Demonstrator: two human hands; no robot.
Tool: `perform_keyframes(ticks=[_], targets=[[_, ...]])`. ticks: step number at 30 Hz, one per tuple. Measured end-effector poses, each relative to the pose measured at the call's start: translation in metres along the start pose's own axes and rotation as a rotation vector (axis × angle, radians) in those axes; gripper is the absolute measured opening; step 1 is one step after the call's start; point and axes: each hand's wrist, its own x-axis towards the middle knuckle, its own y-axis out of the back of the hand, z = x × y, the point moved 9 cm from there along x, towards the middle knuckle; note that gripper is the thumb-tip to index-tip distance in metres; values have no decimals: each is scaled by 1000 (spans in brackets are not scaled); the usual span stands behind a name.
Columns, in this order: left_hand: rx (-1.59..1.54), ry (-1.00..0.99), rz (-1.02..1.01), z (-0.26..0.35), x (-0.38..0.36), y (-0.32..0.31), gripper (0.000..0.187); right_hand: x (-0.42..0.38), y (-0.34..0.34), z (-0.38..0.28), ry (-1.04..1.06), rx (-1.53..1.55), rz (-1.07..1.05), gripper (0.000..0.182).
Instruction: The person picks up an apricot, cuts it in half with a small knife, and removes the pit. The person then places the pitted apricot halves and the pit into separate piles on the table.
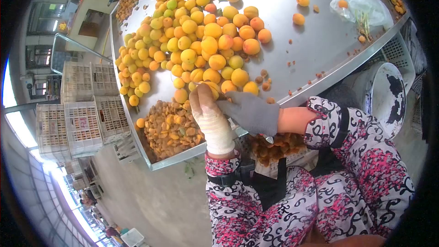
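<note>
An apricot (211,90) is held at the near edge of the pile (201,41), just beyond the fingertips of the left hand (209,118). The left hand is covered by a pale glove, stained brown at the fingers; its fingers are nearly closed, and the apricot is gripped between them. The right hand (252,111) is covered by a grey glove and is brought in from the right, with its fingers bent towards the left hand and its tips set close beside the apricot. Whether anything is held in the right hand cannot be told, since its fingertips are partly hidden.

The pile is spread over the left and middle of the metal table (270,71). Just left of the left hand, a heap of brown pieces (169,130) is gathered in the table's near left corner, mixed with some orange ones. Below the right hand, more orange-brown pieces (278,146) are partly covered by the wrist and sleeve (352,126). Small scraps (290,92) are scattered along the near right edge of the table. At the far right, a clear bag (359,0) is laid on the metal, and a basin (388,98) with dark patches is seen beyond the table's right edge.
</note>
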Motion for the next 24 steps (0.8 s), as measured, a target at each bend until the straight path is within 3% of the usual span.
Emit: perform_keyframes(ticks=[2,6,8,9,10,11,12,14,15,17,21,23,24], targets=[[72,-67,3,2,-1,-1,33,-1,-4,0,37,-18,3,30],[28,-19,-30,-15,-3,-2,39,4,1,0,45,-34,-48,29],[252,-239,-8,1,-5,1,45,8,1,7,4,-19,-105,29],[252,-239,-4,-1,-4,0,45,8,-2,12,-44,0,-163,30],[94,-109,-37,-16,-2,-2,42,12,6,6,-44,1,-166,30],[-64,21,-71,-31,-2,-6,40,12,12,14,-231,57,-212,32],[-62,25,-74,-35,-5,-9,40,8,13,23,-420,113,-256,35],[-375,288,-37,-64,-11,-16,46,8,13,23,-454,82,-261,37],[-376,288,-36,-65,-9,-16,46,7,14,25,-488,50,-263,39],[-748,498,-74,-75,-12,-29,49,8,14,24,-482,31,-273,39],[-1114,713,-14,-51,-15,-37,51,7,12,20,-450,-103,-319,35],[-386,296,-48,-52,-3,-13,35,6,4,23,-443,-55,-308,38],[118,-171,-22,0,1,-1,35,9,5,28,-430,-23,-290,41]])
